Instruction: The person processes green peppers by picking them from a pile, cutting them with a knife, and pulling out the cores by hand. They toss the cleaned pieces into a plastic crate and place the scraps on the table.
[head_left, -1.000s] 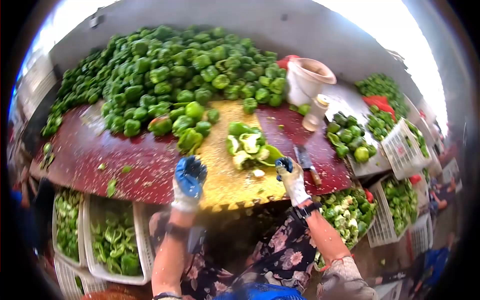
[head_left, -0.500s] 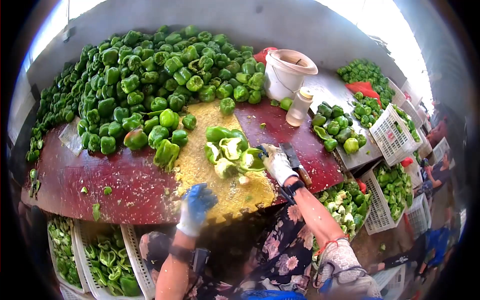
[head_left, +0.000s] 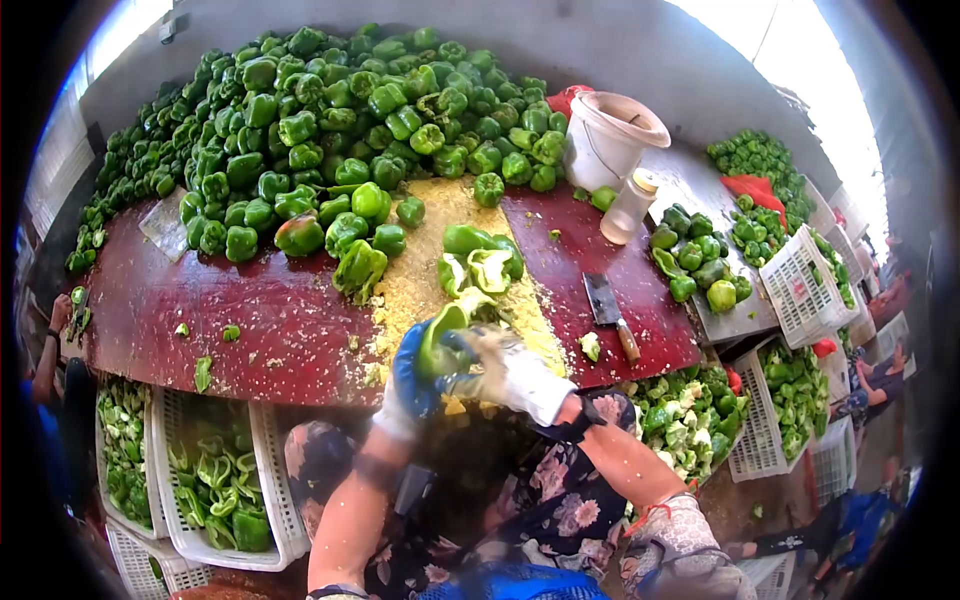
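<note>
My left hand (head_left: 408,385), in a white glove with a blue palm, is closed around a cut green bell pepper (head_left: 440,340) above the table's front edge. My right hand (head_left: 510,372), in a white glove, is right against that pepper's right side; motion smears its fingers. Just beyond, more opened bell peppers (head_left: 488,268) with pale insides lie on the yellow strip (head_left: 420,215). A knife (head_left: 605,303) with a wooden handle rests on the red table to the right, apart from both hands.
Whole green peppers (head_left: 300,130) are heaped at the back. A white bucket (head_left: 605,145) and a clear jar (head_left: 627,212) stand at the right. Crates of cut peppers (head_left: 275,500) sit below the front edge. Another person's hand (head_left: 62,312) shows at far left.
My right hand has left the knife's side and moved left and toward me. My left hand has met it and now holds a cut pepper. The view has shifted slightly.
</note>
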